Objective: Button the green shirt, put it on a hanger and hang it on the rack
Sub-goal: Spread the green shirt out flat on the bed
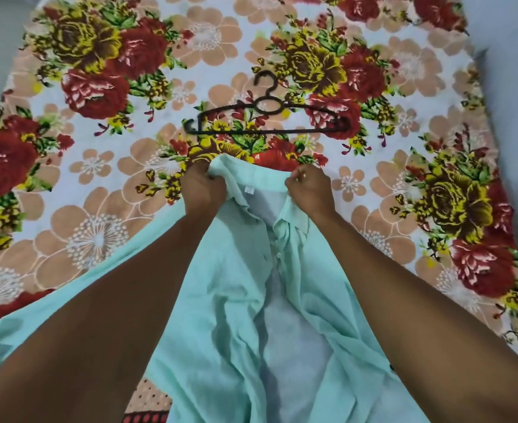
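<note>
Lying unbuttoned, green shirt (236,300), collar in both hands.

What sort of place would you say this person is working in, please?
Probably a bedroom at home: the green shirt is spread on a floral bedsheet covering what looks like a bed, with a black plastic hanger lying beyond it.

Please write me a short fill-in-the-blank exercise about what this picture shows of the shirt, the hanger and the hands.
1. Both hands, the left hand and the right hand, grip the green shirt at its ____.
2. The black hanger lies on the floral bedsheet, just ____ the shirt's collar from the person.
3. The shirt's front lies ____, with its paler inside showing.

Missing words: collar; beyond; open
</note>
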